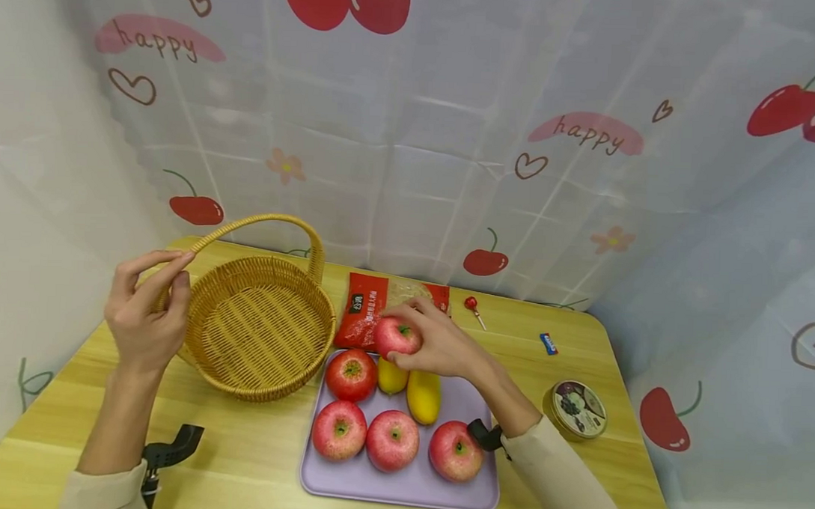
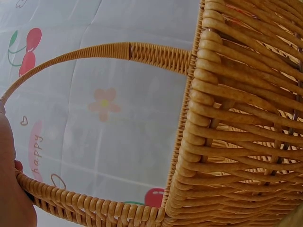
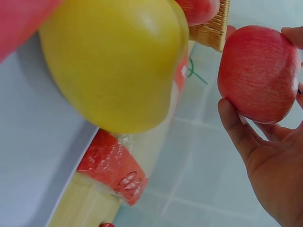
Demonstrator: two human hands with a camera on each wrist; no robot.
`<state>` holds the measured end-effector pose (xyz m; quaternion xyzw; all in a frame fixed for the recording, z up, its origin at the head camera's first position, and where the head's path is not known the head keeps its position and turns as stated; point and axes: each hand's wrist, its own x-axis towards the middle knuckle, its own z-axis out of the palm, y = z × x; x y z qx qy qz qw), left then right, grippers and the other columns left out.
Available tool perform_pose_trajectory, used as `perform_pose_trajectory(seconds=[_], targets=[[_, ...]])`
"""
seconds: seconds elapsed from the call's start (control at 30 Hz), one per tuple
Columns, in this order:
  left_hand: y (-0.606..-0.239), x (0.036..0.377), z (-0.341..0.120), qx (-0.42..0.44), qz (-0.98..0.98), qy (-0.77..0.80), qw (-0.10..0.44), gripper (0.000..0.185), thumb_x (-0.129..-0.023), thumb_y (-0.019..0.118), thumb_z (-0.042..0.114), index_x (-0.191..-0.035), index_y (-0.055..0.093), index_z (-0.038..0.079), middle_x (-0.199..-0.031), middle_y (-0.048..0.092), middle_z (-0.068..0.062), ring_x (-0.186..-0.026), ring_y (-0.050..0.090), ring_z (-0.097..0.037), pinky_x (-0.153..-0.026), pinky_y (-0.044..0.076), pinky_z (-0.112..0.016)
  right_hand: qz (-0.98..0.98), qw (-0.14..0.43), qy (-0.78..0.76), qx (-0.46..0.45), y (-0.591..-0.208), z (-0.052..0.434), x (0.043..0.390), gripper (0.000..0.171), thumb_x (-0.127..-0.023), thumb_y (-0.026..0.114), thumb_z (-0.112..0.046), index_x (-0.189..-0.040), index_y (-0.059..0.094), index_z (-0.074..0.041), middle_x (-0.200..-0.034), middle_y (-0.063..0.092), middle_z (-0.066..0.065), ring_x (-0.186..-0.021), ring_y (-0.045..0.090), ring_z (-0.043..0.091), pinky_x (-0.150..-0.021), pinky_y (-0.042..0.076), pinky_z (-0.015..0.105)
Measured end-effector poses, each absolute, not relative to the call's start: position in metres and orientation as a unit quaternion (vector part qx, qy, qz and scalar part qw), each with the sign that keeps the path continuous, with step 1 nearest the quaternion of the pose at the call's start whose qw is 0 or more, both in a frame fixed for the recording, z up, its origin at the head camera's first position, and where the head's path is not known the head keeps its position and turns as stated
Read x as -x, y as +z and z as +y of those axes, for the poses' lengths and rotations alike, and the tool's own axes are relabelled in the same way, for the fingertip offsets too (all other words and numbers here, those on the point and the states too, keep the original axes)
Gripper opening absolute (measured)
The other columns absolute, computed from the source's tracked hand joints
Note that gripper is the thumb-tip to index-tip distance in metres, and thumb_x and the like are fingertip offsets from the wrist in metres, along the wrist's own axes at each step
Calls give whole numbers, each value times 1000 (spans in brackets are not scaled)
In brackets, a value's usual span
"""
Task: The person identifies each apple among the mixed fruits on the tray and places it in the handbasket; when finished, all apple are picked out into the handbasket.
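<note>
My left hand point(image 1: 151, 309) grips the handle of a wicker basket point(image 1: 261, 384) at the left of the table; nothing lies inside the basket. In the left wrist view the basket's woven side point(image 2: 236, 118) fills the right, with the hand at the left edge. My right hand point(image 1: 438, 338) holds an apple point(image 1: 396, 336) above the back edge of a lilac tray point(image 1: 399, 490), and the right wrist view shows fingers and thumb round that apple point(image 3: 258, 73). On the tray lie a red pomegranate-like fruit point(image 1: 351, 375), two yellow mangoes point(image 1: 424, 399) and three apples point(image 1: 393, 441).
Behind the tray lies a red food packet point(image 1: 364, 305). To the right are a lollipop point(image 1: 472, 305), a small blue wrapped sweet point(image 1: 549, 344) and a round tin point(image 1: 577, 410). A printed curtain point(image 1: 412, 135) hangs along the table's back edge.
</note>
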<state>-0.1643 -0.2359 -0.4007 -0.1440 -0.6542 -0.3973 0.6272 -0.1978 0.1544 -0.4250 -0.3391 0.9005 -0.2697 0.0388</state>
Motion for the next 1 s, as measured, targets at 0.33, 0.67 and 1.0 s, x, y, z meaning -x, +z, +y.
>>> perform_pose_trajectory(seconds=[0.33, 0.67, 1.0], targets=[[-409, 170, -242, 146, -654, -399, 626, 19, -93, 65, 10, -93, 79, -3, -102, 70, -18, -54, 30, -1, -60, 23, -7, 893, 28, -275, 354, -421, 143, 202, 60, -80, 73, -50, -137, 56, -41, -130, 48, -12, -110, 47, 7, -82, 49, 35], [-410, 169, -243, 148, -659, -401, 619, 19, -93, 65, 9, -94, 79, -3, -102, 70, -19, -51, 29, -1, -59, 24, -7, 888, 27, -271, 370, -418, 130, 206, 59, -83, 70, -56, -138, 54, -41, -129, 49, -9, -110, 48, 15, -85, 46, 40], [-399, 162, -235, 152, -659, -402, 617, 19, -93, 64, 8, -93, 78, -6, -100, 69, -21, -49, 25, 0, -55, 23, -8, 887, 53, -282, 363, -418, 115, 211, 60, -81, 70, -55, -137, 54, -43, -121, 47, -11, -103, 50, 11, -79, 50, 36]])
